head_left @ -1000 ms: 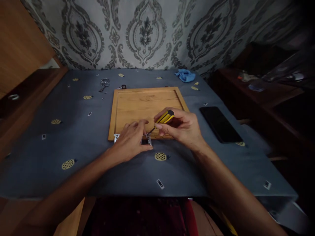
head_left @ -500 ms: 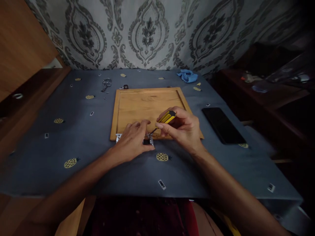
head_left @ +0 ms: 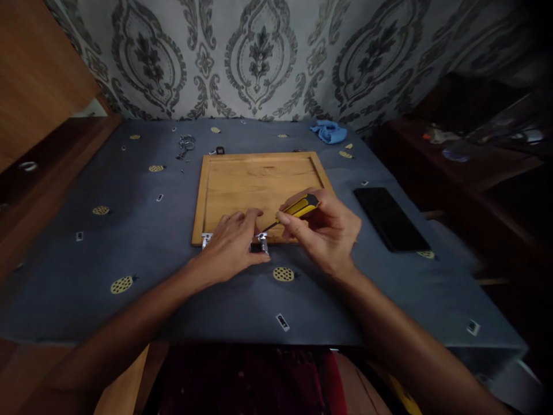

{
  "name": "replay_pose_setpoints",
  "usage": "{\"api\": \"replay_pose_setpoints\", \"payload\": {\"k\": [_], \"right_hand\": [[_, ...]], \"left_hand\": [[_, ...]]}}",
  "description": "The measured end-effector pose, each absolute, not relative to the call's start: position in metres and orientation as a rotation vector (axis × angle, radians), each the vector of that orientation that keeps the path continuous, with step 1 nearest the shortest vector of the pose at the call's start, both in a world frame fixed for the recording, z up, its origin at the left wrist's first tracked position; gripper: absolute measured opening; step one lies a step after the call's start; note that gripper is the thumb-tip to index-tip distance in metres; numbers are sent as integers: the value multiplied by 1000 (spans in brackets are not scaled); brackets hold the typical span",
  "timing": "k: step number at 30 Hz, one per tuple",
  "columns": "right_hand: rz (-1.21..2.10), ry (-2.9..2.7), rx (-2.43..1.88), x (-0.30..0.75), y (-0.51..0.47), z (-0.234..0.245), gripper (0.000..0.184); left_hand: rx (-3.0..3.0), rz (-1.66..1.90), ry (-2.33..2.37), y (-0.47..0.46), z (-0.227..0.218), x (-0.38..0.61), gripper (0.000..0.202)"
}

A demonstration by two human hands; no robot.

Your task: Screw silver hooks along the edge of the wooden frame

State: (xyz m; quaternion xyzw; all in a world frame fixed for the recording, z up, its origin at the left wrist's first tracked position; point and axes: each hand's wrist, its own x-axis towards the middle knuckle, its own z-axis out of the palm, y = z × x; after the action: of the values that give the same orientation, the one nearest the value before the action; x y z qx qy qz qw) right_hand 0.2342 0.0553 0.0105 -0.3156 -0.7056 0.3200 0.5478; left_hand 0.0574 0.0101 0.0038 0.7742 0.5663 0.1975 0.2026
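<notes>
A wooden panel with a raised frame lies flat on the table. Shiny metal fittings, hinge-like in shape, sit at its front edge: one piece shows right of my left hand, another on its left side. That hand is bent over the front edge, thumb below and fingers on top, gripping the right-hand fitting; what lies under the palm is hidden. A yellow and black screwdriver is pinched in my right hand, slanting down left, its tip at or close to the right-hand fitting.
A black phone lies to the right. Behind the panel are a blue cloth, a small dark object and, farther left, loose metal hardware with tiny screw-like bits. A patterned curtain hangs at the back.
My right hand and the screwdriver have shifted slightly right, and the screwdriver lies at a flatter slant. My left hand stays on the fitting.
</notes>
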Motion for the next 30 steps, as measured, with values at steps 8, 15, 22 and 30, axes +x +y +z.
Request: {"api": "replay_pose_setpoints", "payload": {"k": [8,15,22,30], "right_hand": [[800,-1683,-747,235,57,12,36],[869,-1697,-715,232,59,9,37],[1090,-1804,-679,241,67,20,28],[902,-1856,-616,242,71,21,29]], "left_hand": [[2148,526,1605,11,4,58,66],[2150,521,1588,10,5,58,63],[2162,519,1590,10,4,58,64],[2140,520,1589,10,5,58,72]]}}
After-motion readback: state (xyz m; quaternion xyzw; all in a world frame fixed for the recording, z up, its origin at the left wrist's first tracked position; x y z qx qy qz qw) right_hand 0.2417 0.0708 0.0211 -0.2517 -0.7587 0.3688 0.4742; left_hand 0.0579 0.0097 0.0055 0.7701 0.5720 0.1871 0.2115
